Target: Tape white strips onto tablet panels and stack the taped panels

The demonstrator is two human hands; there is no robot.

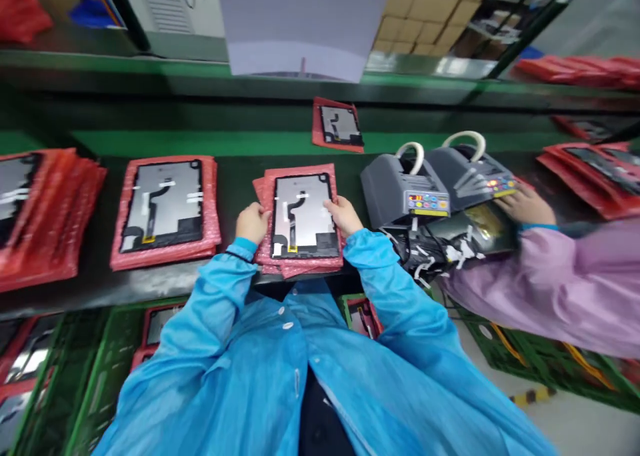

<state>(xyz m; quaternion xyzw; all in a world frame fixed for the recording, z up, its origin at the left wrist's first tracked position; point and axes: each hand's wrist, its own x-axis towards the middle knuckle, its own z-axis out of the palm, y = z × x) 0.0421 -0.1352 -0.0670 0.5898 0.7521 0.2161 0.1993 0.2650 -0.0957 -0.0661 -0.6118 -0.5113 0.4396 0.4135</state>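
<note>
In front of me lies a silver-backed tablet screen panel with black edges, a dark flex cable and small white tape pieces. Beneath it is a small pile of pink bubble-wrap sheets, slightly fanned out. My left hand is closed at the pile's left side, pinching the bubble-wrap edge. On the right side, my right hand grips the panel's edge with the thumb on its silver back and the other fingers hidden underneath. A similar panel rests on a bubble-wrap stack to the left.
Two grey tape dispensers stand to the right, with tangled black cables before them. A co-worker's hand touches the farther dispenser. Another panel lies at the back. Bubble-wrapped stacks fill the far left; green crates stand below.
</note>
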